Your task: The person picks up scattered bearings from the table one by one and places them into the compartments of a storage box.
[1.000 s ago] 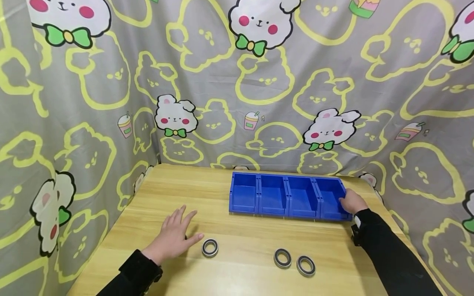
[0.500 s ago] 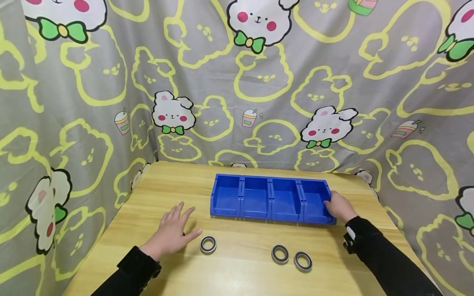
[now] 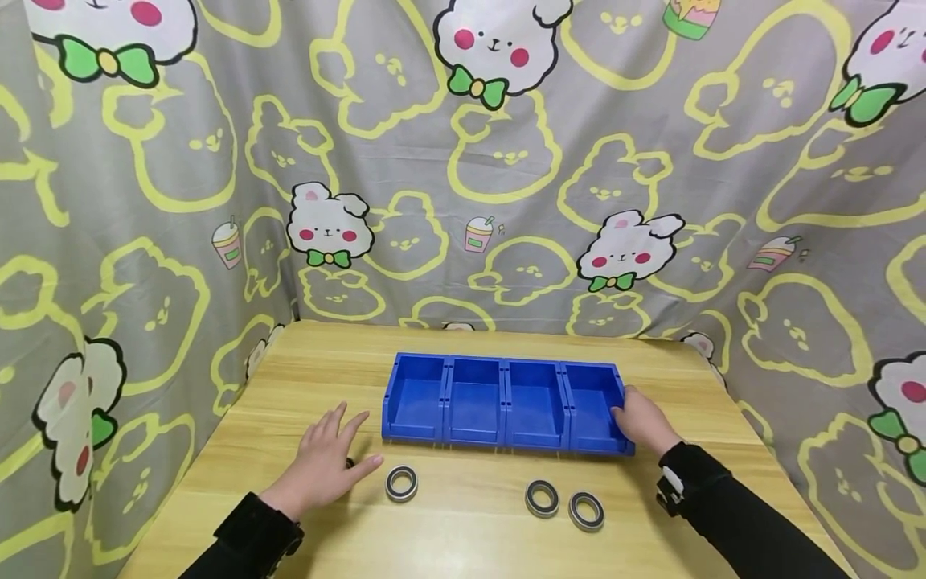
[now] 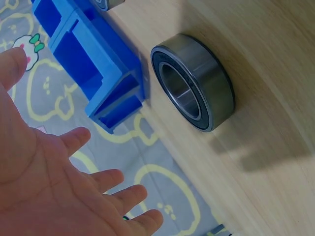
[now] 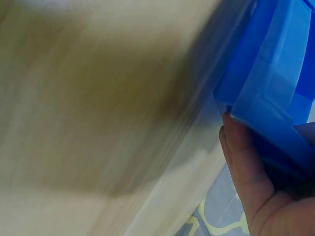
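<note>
A row of joined blue storage bins [image 3: 473, 402] lies across the table, its compartments with nothing visible inside. My right hand [image 3: 647, 420] grips the row's right end, the thumb over the side wall; in the right wrist view its fingers [image 5: 241, 152] lie against the blue wall. My left hand [image 3: 321, 462] is held with fingers spread at the left, holding nothing. Just right of its thumb lies a ball bearing [image 3: 401, 483]. Something small and dark [image 3: 350, 463] shows partly behind that hand. The left wrist view has a bearing [image 4: 206, 81] beside the open palm.
Two more ball bearings, one [image 3: 542, 498] and another [image 3: 586, 511], lie close together in front of the bins. A wooden table [image 3: 448, 547] carries everything. Patterned grey curtains [image 3: 506, 185] hang behind and on both sides.
The right hand has slid the row of bins to the left and somewhat toward me. My left hand stays spread in nearly the same place, and the bearings lie where they were.
</note>
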`<state>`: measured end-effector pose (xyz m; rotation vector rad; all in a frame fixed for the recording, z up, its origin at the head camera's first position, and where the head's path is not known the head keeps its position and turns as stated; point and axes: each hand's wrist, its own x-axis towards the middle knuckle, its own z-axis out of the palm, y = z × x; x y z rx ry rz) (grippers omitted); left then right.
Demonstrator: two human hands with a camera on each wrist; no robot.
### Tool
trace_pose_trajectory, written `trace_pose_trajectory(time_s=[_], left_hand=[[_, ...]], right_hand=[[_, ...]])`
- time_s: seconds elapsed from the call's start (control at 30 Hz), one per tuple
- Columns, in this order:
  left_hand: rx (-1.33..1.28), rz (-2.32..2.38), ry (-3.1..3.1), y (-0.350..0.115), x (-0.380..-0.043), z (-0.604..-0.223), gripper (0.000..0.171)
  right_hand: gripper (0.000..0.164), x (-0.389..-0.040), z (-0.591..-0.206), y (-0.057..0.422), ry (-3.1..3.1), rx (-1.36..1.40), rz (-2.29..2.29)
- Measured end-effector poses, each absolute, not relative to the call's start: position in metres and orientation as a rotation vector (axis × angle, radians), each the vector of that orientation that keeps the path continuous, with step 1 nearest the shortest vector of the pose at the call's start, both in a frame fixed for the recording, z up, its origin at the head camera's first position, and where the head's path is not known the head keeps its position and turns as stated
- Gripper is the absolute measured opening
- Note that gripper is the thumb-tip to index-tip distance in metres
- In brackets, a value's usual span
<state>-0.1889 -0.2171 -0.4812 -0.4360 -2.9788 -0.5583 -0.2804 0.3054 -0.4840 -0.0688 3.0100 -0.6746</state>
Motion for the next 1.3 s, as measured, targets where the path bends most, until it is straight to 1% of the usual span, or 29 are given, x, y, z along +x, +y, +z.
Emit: trace_pose_trajectory(time_s=[0.13,0.4,0.77,1.03,1.3], left_hand=[[-0.431,-0.563,-2.979,-0.218,-0.189,-0.482,0.077],[-0.426,-0.587,-2.959,-0.223,-0.188,-0.497,0.076],[-0.445,-0.622,-2.957,-0.224,-0.190,-0.495,0.076],[-0.368,-0.590,-3.093,-0.224,-0.193,-0.494,0.066],[-0.350,-0.547,-3.128,-0.226,-0.192,-0.498,0.058]], right_hand=[[0.048,-0.277,-0.488,0.303,3.014,-0.079,-0.684],[0.046,-0.273,-0.499,0.300,2.986,-0.061,-0.705],[0.048,-0.270,-0.504,0.300,2.955,-0.006,-0.744],[0.051,-0.272,-0.508,0.297,2.964,0.013,-0.698],[0.052,-0.274,-0.502,0.291,2.948,0.035,-0.694]])
